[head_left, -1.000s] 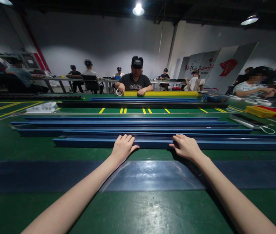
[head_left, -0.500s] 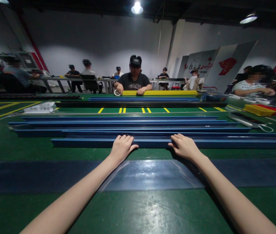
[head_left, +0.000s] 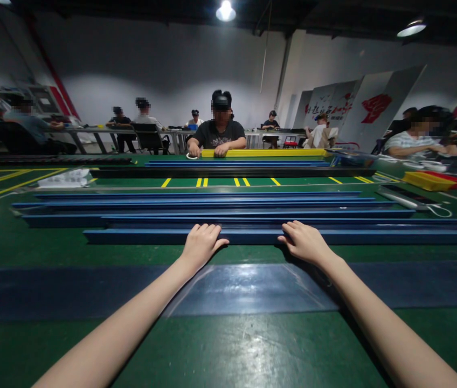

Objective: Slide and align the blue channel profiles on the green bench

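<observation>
Both my hands grip the nearest long blue channel strip, which lies across the green table. My left hand has its fingers curled over the strip's upper edge, thumb along the near face. To the right, my right hand holds the same strip in the same way, its fingertips hidden behind the edge. More blue channel strips lie just beyond, parallel to this one. Between my forearms and on both sides, a flat translucent sheet runs across the tabletop.
A black bar lies farther back over yellow marking lines. Opposite, a person has both hands at a yellow strip. A phone-like device with a white cable and a yellow tray are at the right.
My hands and the blue strip stay nearly still. The person opposite has shifted slightly to the left, with their hands moving left along the yellow strip.
</observation>
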